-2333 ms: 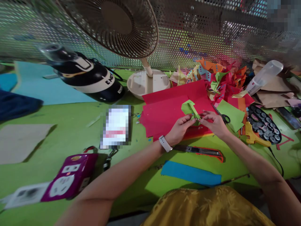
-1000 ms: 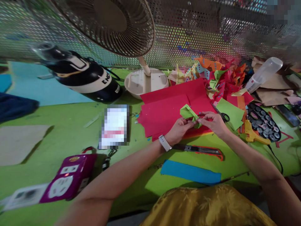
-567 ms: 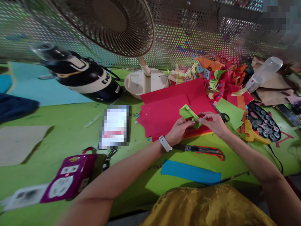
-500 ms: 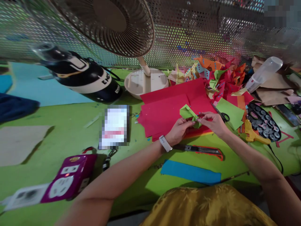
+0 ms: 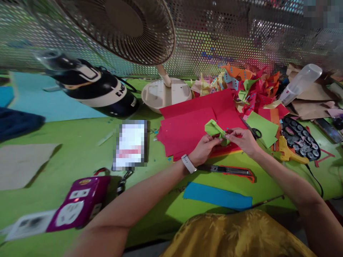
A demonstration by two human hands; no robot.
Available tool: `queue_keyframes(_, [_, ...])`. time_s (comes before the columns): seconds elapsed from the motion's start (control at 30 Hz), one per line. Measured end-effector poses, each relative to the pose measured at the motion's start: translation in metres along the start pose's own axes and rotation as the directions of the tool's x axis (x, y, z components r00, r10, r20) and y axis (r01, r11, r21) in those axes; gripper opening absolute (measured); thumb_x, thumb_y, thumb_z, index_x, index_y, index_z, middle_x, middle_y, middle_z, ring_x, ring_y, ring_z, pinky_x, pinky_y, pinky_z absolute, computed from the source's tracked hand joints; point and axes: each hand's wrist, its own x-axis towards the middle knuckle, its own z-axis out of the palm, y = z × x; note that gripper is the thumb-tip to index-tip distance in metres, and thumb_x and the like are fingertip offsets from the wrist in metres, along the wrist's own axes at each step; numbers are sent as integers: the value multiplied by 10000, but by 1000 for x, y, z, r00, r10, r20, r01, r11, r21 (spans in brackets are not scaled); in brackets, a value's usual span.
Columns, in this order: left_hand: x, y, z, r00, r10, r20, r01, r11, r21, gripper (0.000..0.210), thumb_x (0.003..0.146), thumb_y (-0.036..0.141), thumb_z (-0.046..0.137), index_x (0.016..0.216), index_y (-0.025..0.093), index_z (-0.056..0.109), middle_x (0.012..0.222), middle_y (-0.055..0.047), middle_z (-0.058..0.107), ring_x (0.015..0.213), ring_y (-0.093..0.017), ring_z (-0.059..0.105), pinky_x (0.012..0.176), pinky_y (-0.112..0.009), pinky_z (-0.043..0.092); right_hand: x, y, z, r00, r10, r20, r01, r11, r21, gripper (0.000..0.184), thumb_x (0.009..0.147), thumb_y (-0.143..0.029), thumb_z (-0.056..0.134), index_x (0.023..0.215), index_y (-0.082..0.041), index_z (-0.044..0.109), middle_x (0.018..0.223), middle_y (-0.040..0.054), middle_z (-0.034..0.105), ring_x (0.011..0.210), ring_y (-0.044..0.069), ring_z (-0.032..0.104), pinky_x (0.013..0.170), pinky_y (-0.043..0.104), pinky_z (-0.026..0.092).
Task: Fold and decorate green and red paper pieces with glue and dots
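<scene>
A folded piece of light green paper is between my two hands, above a stack of red paper sheets. My left hand, with a white watch band at the wrist, pinches its lower left side. The thumb and fingertips of my right hand are closed on its right end. The fingers cover part of the folds. Just below my hands lies a utility knife with an orange edge. Close to my right hand are black-handled scissors and a flat green paper sheet.
Behind the red sheets is a heap of folded coloured paper. A fan base, a dark bottle and a phone stand or lie to the left. A yellow glue gun is at right; a blue strip lies in front.
Almost nothing differs. Both hands keep their hold on the green folded paper, and its upper left flap appears slightly shifted.
</scene>
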Motion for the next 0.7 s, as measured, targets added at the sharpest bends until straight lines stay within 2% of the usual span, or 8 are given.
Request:
queue_keyframes(0.27, [0,-1,0,1000,17,9,-18,998,52,154,753,329,774,782,180,744,760,-48,733,822,-216,680,791,-370,515,0,-1,0,1000,-10,2,10,1000,-4,227,741,-401,719,611,-224,659,809,40,716,920,201,678,897,354,494])
queue_keyframes(0.47, [0,-2,-2,1000,-2,4,2,997,75,178,747,348,774,812,186,739,784,-55,736,830,-230,676,751,-366,514,1,-1,1,1000,-9,-1,9,1000,-13,238,737,-411,718,612,-219,654,789,39,706,895,201,672,883,360,498])
queue_keyframes(0.7, [-1,3,5,998,-43,-54,43,999,-14,148,684,318,803,716,192,731,751,-30,732,763,-196,666,772,-347,509,0,1,1,1000,-21,11,21,998,-52,264,757,-423,698,595,-224,635,771,38,710,852,203,675,834,355,499])
